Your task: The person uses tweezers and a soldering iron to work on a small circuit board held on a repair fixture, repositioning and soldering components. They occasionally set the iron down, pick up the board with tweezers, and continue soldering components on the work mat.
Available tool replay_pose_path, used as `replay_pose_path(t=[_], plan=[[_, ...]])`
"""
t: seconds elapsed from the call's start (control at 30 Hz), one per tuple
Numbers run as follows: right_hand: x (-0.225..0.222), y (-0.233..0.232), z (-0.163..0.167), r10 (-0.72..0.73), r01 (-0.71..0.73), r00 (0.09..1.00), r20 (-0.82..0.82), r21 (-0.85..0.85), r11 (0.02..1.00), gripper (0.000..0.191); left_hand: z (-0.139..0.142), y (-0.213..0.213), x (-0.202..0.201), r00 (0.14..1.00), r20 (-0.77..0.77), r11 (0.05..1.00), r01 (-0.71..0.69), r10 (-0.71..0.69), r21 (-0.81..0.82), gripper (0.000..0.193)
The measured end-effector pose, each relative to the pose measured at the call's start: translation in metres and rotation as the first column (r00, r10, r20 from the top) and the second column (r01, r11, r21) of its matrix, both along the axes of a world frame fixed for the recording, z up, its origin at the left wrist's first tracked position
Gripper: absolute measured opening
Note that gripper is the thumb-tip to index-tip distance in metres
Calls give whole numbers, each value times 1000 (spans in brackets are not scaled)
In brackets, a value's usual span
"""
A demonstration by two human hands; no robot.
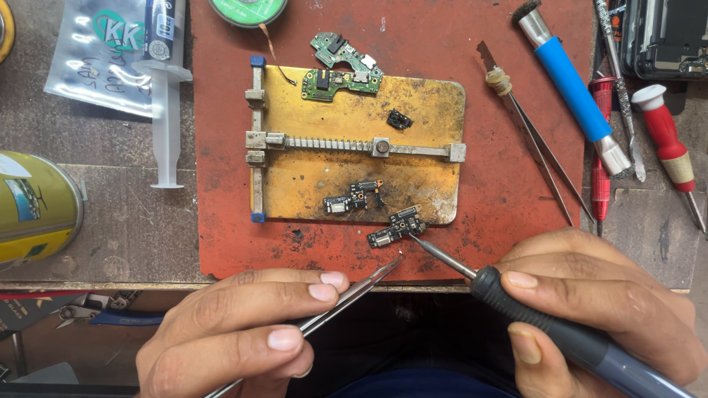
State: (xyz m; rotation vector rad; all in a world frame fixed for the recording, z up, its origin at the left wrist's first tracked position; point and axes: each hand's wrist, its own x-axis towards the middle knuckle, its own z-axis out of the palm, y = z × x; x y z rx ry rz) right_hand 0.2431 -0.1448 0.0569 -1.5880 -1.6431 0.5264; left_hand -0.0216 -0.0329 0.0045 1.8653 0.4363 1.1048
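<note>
My left hand (243,332) holds metal tweezers (346,295), their tips pointing up toward a small dark circuit board (397,227) that lies on the red mat just below the brass plate. A soldering iron (560,332) with a black and grey handle sits in my right hand (605,302), and its tip touches the right side of that board. A second small dark board (354,197) rests on the brass holder plate (428,110). Two green boards (343,70) lie at the plate's top edge.
The red mat (516,214) covers the bench middle. Spare tweezers (535,140), a blue-handled brush (571,81) and red screwdrivers (667,140) lie right. A syringe (166,96), a foil bag (99,59) and a yellow tin (33,206) sit left. A solder wick spool (247,9) is at the top.
</note>
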Motion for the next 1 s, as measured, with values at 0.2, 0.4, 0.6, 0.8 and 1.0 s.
replay_pose_path(t=[0.2, 0.4, 0.6, 0.8, 1.0], plan=[[0, 2, 0, 26, -26, 1000, 7, 47, 999, 29, 0, -3, 1, 999, 4, 999, -36, 36, -10, 32], [-1, 2, 2, 17, -17, 1000, 10, 12, 1000, 29, 1, -1, 1, 999, -20, 999, -30, 31, 21, 33], [0, 2, 0, 22, -23, 1000, 14, 42, 999, 29, -1, -1, 2, 1000, 5, 999, -29, 29, 27, 33], [-2, 2, 1, 9, -10, 1000, 13, 29, 1000, 29, 0, -1, 3, 999, -11, 998, -42, 42, 37, 34], [1, 4, 0, 49, -50, 999, 20, 36, 998, 30, 1, 1, 5, 1000, 2, 998, -28, 28, 52, 40]])
